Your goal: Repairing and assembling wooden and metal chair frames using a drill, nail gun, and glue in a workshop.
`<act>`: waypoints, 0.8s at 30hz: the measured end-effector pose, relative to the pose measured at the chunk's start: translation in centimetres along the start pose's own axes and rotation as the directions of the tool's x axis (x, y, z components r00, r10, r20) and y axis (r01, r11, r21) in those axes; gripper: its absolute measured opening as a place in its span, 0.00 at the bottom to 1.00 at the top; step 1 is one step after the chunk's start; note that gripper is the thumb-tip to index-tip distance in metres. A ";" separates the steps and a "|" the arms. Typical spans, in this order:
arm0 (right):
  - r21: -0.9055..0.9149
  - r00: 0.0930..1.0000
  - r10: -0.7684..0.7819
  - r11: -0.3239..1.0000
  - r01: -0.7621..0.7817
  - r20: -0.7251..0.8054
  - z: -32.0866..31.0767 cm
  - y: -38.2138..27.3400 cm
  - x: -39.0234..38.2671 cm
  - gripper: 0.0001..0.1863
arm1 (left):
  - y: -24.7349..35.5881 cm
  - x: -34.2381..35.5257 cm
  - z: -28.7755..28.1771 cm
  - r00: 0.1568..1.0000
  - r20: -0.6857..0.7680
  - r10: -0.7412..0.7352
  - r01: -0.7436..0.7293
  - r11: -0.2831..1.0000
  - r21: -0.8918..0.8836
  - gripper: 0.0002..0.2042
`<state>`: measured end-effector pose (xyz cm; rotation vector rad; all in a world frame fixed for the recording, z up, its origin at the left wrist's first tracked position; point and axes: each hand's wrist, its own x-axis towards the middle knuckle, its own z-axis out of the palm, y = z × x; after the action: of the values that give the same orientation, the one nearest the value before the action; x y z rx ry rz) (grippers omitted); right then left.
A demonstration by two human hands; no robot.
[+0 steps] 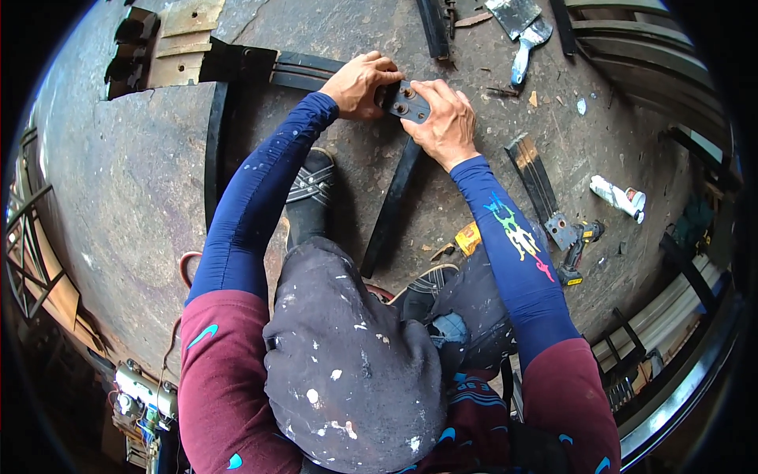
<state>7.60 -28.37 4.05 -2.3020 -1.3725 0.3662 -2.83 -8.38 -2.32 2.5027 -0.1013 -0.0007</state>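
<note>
A dark metal plate [412, 102] with round holes and bolts in it lies between my two hands, near the top middle of the head view. My left hand [361, 85] is closed on its left end, fingers curled over the edge. On its right side my right hand [444, 120] grips it, thumb below and fingers above. Beneath the plate a black bar [391, 207] runs down toward my feet. A second black bar [304, 69], grooved along its length, reaches my left hand from the left. How the bars join the plate is hidden by my hands.
A scraper [530, 49] lies on the stained floor at the upper right. A cordless drill [580, 251], a grooved bar with a holed plate [537, 180] and a white tube [617, 197] rest right of my arm. Wooden slats [639, 35] stand at the upper right.
</note>
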 end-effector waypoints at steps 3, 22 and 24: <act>0.006 1.000 -0.017 1.000 0.017 -0.004 0.3 0.0 0.2 0.32 | -0.2 0.0 -0.1 0.999 0.035 -0.028 0.028 1.000 -0.006 0.39; -0.178 0.994 -0.030 0.984 0.011 -0.102 0.6 -1.2 -0.5 0.32 | -0.1 -0.4 0.4 0.999 -0.040 0.020 -0.016 0.996 0.084 0.36; -0.186 0.992 -0.042 0.982 0.019 -0.119 0.9 -1.1 -0.5 0.32 | -0.2 -0.3 0.1 0.999 -0.010 0.050 -0.049 0.998 0.049 0.36</act>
<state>6.16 -28.12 3.83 -2.4037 -1.4311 0.0881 -3.13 -8.20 -2.53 2.5482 -0.1603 0.0368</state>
